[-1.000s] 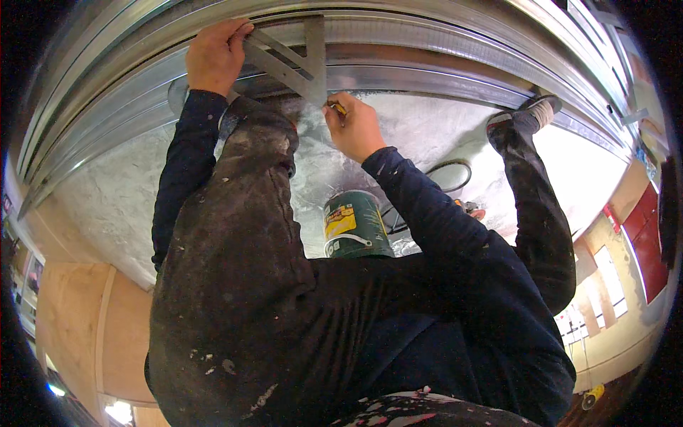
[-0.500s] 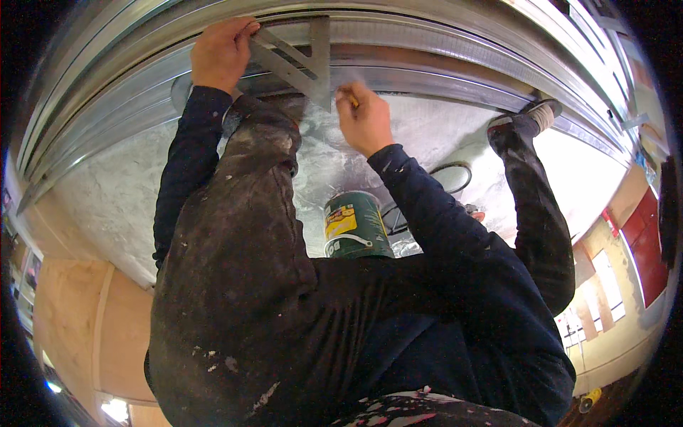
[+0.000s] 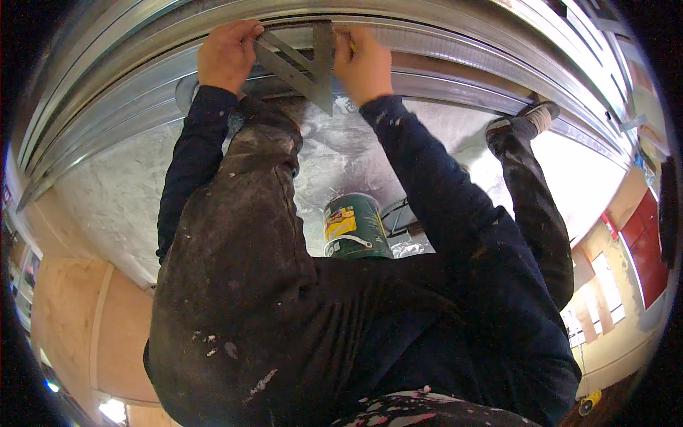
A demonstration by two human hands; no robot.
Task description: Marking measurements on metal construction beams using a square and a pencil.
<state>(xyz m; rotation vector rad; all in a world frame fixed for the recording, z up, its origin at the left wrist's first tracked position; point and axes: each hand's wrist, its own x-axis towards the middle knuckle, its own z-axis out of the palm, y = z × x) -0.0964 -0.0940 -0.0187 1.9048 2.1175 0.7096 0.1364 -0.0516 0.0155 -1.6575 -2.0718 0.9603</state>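
Left hand (image 3: 226, 57), on my head feed: fingers and thumb closed on the left corner of the flat metal triangle (image 3: 324, 71), no visible gap. Right hand (image 3: 364, 67): fingers curled tight round a small yellow tool (image 3: 352, 47), mostly hidden, kind unclear; knuckles slightly blurred. It sits at the triangle's right edge; contact or just beside, I cannot tell.

Triangle lies across the long metal channels (image 3: 455, 46), lower tip reaching out over the grey floor (image 3: 345, 160).

Risk, my judgement: held at one corner only, the triangle could pivot if the right hand pushes sideways on its edge. The ribbed, shiny channels might also let it slide. If the tool has a point or blade, a slip could catch fingers.

Further out: green bucket (image 3: 353, 224) between the legs, dark cable (image 3: 400, 212) beside it, wooden panel (image 3: 67, 306) at far left.
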